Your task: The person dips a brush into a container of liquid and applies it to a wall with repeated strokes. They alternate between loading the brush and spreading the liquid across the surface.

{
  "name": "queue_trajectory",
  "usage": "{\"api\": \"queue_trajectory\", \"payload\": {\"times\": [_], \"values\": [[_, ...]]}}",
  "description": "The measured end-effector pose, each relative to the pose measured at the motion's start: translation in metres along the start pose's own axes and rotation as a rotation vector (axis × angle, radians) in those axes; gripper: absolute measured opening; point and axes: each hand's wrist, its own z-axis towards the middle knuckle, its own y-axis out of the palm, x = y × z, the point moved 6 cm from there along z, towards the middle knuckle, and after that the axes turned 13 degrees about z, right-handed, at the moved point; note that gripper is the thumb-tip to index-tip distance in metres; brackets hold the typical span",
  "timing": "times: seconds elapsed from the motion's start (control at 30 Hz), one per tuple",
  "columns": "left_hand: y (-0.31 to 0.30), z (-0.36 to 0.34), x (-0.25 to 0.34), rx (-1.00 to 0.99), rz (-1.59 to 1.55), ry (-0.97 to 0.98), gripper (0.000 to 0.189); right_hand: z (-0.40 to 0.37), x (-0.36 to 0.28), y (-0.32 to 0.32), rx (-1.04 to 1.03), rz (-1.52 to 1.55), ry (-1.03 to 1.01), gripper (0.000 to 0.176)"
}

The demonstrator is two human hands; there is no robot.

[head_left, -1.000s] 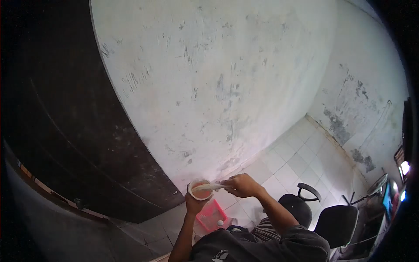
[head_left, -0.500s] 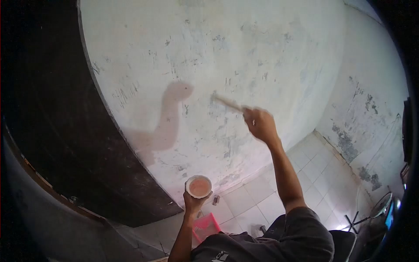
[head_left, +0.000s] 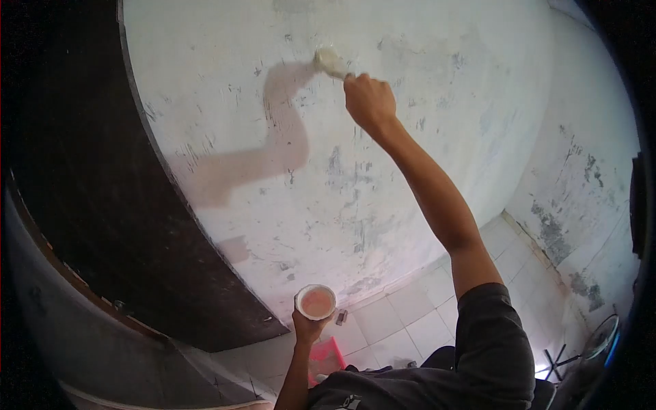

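My right hand (head_left: 370,102) is closed around the handle of a brush (head_left: 329,61), raised high in front of the pale wall (head_left: 424,130). The brush head is at the wall, where dark scuffs and worn patches show. Low down, my left hand (head_left: 309,325) holds a white cup (head_left: 316,302) upright from beneath and beside it. Pinkish contents show inside the cup. A shadow of my arm falls on the wall left of the brush.
A dark panel (head_left: 123,205) borders the wall on the left. On the tiled floor (head_left: 396,328) stand a pink basket (head_left: 326,359) and a small object (head_left: 341,317). A black-legged stand (head_left: 560,362) is at the lower right, near another stained wall (head_left: 581,184).
My right hand has swung up and to the left with the brush, its arm now stretched further. The shadow on the wall has risen too. The cup has shifted slightly.
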Motion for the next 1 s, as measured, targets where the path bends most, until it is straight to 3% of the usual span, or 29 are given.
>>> {"api": "queue_trajectory", "payload": {"times": [0.1, 0.27, 0.4, 0.67, 0.8, 1.0], "values": [[-0.002, 0.000, -0.008, -0.018, -0.097, -0.041, 0.070, -0.033, 0.002, 0.028, -0.109, 0.062, -0.002, 0.014], [-0.017, 0.001, -0.001, -0.003, 0.044, 0.011, 0.066, -0.093, 0.009, 0.059, -0.395, 0.074, 0.028, 0.013], [-0.027, 0.008, 0.024, -0.008, 0.004, 0.054, 0.065, -0.103, 0.018, 0.052, -0.438, 0.086, 0.089, 0.014], [-0.030, 0.012, 0.011, -0.065, -0.027, 0.003, 0.066, -0.023, 0.022, 0.017, -0.201, 0.027, 0.159, 0.014], [-0.034, 0.011, -0.009, -0.045, -0.114, 0.028, 0.066, 0.014, 0.019, -0.010, 0.057, -0.026, 0.160, 0.014], [-0.043, 0.008, -0.011, -0.059, -0.005, -0.007, 0.066, 0.051, 0.026, -0.035, 0.124, -0.106, 0.159, 0.017]]}}
